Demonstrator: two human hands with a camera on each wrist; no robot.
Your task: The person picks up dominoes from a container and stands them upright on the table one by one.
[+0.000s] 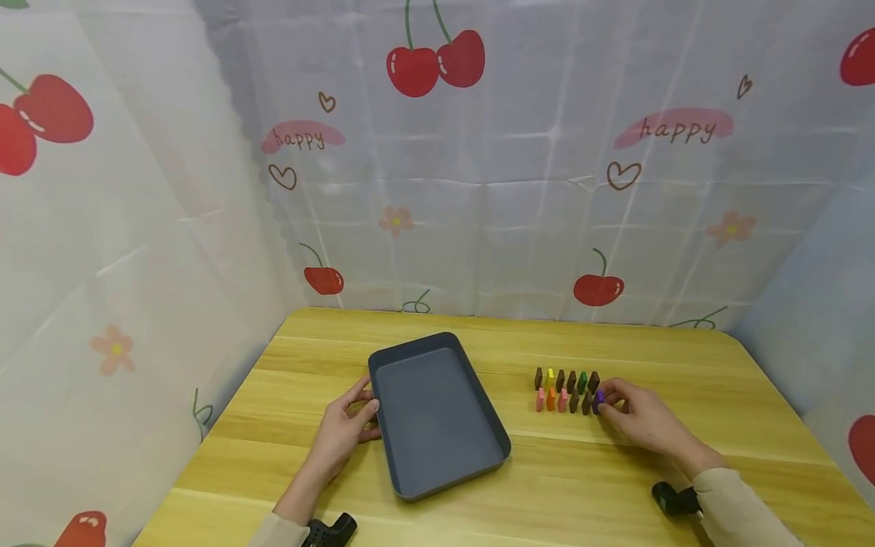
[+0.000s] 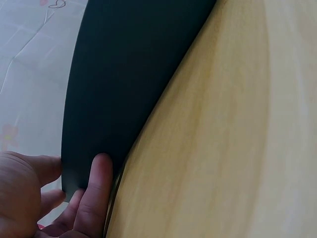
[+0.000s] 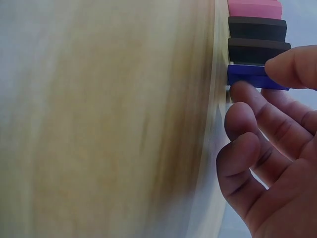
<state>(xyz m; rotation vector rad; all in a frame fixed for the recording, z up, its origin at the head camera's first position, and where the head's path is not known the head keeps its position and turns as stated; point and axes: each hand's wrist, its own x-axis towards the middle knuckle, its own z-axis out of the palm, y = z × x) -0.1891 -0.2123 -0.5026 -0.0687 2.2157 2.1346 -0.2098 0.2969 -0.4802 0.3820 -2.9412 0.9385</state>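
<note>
A dark grey rectangular tray [image 1: 440, 422] lies on the table, turned slightly. My left hand [image 1: 342, 431] is at its left side, with the thumb at the rim and fingertips [image 2: 101, 166] against the outer wall. To the right of the tray, small coloured dominoes stand upright in two rows. At the right end of the near row, my right hand [image 1: 645, 419] pinches a purple domino [image 3: 245, 74] between thumb and fingers. Beside it stand dark brown dominoes [image 3: 257, 50], then a pink domino [image 3: 255, 9]. The far row includes a yellow domino [image 1: 550, 377] and a green domino [image 1: 582, 381].
The wooden table [image 1: 574, 486] reaches back to a pale curtain [image 1: 478, 228] printed with cherries. A stretch of tabletop separates the tray from the dominoes. Black wrist cameras [image 1: 673, 499] sit under both forearms.
</note>
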